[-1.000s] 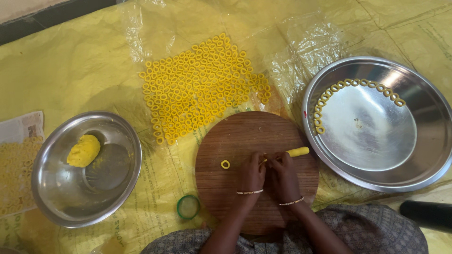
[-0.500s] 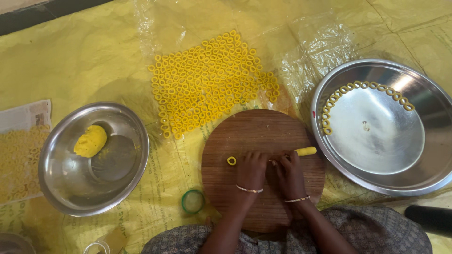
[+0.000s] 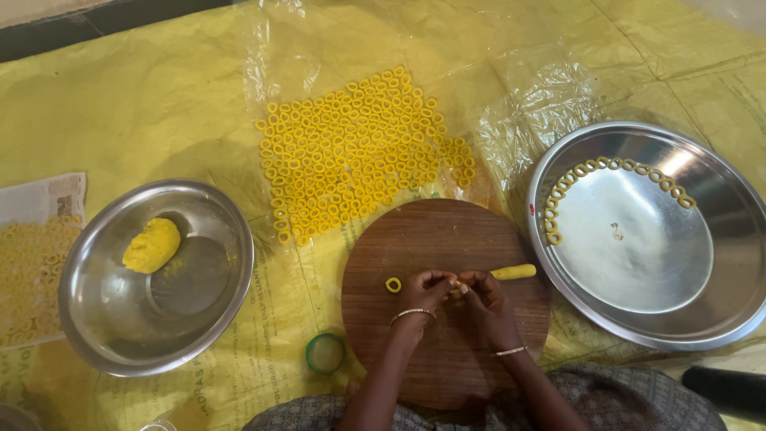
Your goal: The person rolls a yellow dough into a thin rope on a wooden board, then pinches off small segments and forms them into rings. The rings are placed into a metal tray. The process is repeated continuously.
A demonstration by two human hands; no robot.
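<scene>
While pinched shut, hands (image 3: 455,291) hold dough strip (image 3: 511,272).

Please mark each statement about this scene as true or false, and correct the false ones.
1. Both hands meet over the round wooden board. True: the left hand and the right hand pinch yellow dough there.
2. A finished dough ring lies on the board beside the left hand. True.
3. The steel bowl on the left holds many rings. False: it holds one lump of yellow dough.
4. The large steel plate on the right is full of rings. False: only one curved row of rings lies along its upper left rim.
5. A short dough roll sticks out past the right hand. True.
</scene>
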